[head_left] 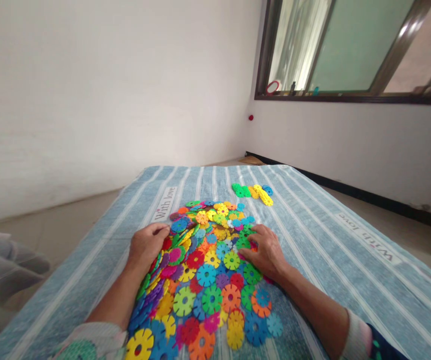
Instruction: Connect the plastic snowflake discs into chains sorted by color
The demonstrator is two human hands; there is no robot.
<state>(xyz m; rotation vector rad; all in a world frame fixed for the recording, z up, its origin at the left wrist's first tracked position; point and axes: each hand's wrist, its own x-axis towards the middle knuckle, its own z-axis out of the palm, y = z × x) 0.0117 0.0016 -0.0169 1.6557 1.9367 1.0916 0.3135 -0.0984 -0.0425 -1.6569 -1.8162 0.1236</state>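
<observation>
A heap of flat, notched plastic discs [203, 270] in many colours covers the middle of a blue striped cloth [313, 235]. My left hand [146, 245] rests at the heap's left edge, fingers curled against the discs there. My right hand [266, 251] lies on the heap's right side, fingers bent down onto green and pink discs. Whether either hand grips a disc is hidden by the fingers. Beyond the heap lies a small joined row of green, yellow and blue discs [253, 192].
The cloth covers a raised flat surface with its far edge near a white wall. A window with a dark frame [350, 95] is at the upper right, small items on its sill. Grey fabric [1, 270] lies at the left edge.
</observation>
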